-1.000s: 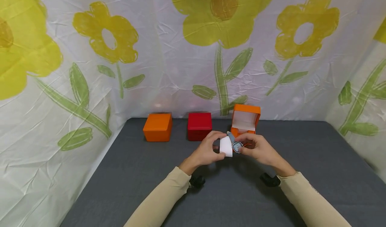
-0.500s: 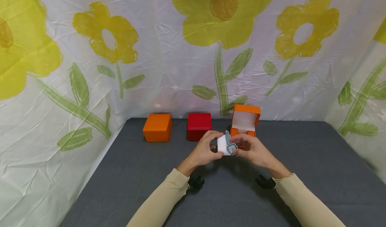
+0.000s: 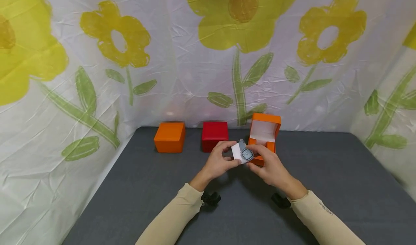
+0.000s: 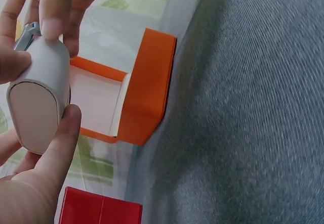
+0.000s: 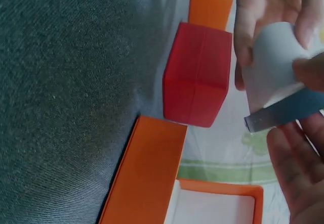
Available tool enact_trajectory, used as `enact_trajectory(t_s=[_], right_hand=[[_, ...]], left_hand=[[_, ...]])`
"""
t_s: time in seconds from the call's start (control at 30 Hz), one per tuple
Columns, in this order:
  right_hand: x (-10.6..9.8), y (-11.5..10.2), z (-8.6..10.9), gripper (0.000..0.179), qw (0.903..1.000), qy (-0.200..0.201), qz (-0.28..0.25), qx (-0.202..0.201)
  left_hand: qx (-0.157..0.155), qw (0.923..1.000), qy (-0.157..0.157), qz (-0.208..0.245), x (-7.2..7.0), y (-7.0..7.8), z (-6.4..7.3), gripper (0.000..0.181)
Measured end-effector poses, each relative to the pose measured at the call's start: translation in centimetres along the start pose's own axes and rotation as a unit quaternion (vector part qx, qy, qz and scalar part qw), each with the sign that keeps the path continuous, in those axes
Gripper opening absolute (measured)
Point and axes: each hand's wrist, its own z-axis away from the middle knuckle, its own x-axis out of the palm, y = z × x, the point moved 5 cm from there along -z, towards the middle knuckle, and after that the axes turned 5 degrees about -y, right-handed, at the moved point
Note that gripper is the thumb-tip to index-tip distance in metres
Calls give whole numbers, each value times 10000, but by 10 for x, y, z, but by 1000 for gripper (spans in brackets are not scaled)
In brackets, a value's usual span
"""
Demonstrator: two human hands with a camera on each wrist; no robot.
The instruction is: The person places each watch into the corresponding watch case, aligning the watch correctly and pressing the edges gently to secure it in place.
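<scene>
My left hand (image 3: 217, 163) grips a white watch cushion (image 3: 236, 153) by its left end, thumb and fingers on opposite sides. A watch with a squarish face (image 3: 247, 154) and grey-blue strap lies against the cushion's right part. With thumb and fingers, my right hand (image 3: 271, 167) pinches the watch at that end. In the left wrist view the cushion's flat oval end (image 4: 33, 117) faces the camera. From the right wrist, the strap (image 5: 283, 114) hangs over the cushion's edge with its end loose. Behind the hands stands an orange box (image 3: 265, 119) with its lid up and white lining.
A closed red box (image 3: 215, 136) stands left of the open box, and a closed orange box (image 3: 169, 137) farther left. All three line the back of the dark grey table (image 3: 146, 201). A white cloth with yellow flowers (image 3: 182, 75) hangs behind.
The watch and right hand have moved left, so the watch now overlaps the cushion where it was beside it. The left hand has shifted slightly left and the cushion has tilted.
</scene>
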Motion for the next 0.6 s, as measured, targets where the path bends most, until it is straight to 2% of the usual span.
enact_trajectory(t_s=[0.17,0.6], right_hand=[[-1,-2,2,57,9993,269,147,-230],[1,-3,5,56,9976,426,415,-343]], left_hand=[[-93,9996,-196,160,2,0,0,69],[9,10000,50,-86,1,1,3,68]])
